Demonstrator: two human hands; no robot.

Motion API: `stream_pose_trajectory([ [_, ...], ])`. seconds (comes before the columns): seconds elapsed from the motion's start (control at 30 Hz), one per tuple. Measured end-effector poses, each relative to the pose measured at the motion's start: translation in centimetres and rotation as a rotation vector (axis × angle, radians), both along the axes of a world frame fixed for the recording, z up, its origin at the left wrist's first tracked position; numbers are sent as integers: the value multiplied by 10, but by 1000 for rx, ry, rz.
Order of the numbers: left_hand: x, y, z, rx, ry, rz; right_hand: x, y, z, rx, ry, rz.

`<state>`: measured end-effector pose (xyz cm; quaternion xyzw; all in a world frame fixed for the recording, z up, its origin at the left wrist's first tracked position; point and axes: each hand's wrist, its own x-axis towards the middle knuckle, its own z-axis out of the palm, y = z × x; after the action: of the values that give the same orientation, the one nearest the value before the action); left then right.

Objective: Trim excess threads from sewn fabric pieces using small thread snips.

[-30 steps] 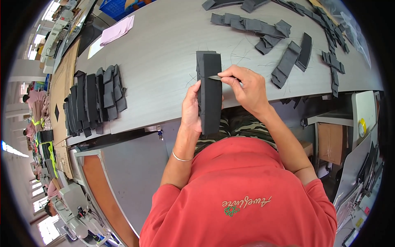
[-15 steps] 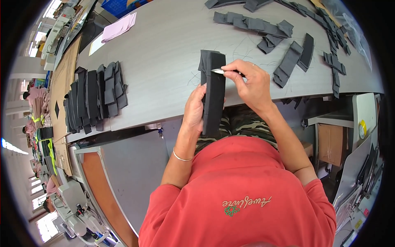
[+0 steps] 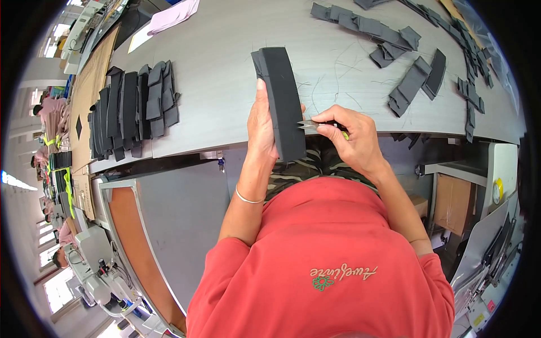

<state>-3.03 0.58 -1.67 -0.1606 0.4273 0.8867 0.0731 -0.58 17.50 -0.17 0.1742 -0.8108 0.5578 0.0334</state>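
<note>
My left hand [image 3: 261, 127] grips a long dark grey fabric band [image 3: 284, 107] by its left side, above the table's near edge. The band's broad flat face is toward me, and a folded layer shows at its upper left. Some of the left fingers are hidden behind it. At the band's lower right edge, my right hand [image 3: 356, 138] is closed around small thread snips [image 3: 308, 124]. Their two pointed blades stand slightly apart, with the tips at the fabric edge. Most of the snips' handle is covered by my fingers.
Similar dark bands [image 3: 128, 107] lie in a row on the table's left. More bands [image 3: 409, 85] and loose threads [image 3: 337, 70] are on the right. Pink sheets [image 3: 173, 17] lie at the far left. A cardboard box [image 3: 452, 204] sits under the table. Sewing machines [image 3: 93, 259] and people appear leftward.
My right hand has moved the snips down along the band's right edge, and their blades now show parted. The band has tilted and turned, showing more of its broad face.
</note>
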Motion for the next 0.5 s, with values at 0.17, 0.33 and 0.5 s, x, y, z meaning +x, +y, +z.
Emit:
stream_pose_trajectory([
  [0.17, 2, -5, 0, -39, 23, -11, 2, -1, -1, 111, 218, -65],
  [0.33, 4, -3, 2, -75, 63, 15, 1, -2, -1, 132, 264, -88],
  [0.5, 7, 8, -8, -136, 149, 197, 5, -16, -4, 92, 320, -148],
])
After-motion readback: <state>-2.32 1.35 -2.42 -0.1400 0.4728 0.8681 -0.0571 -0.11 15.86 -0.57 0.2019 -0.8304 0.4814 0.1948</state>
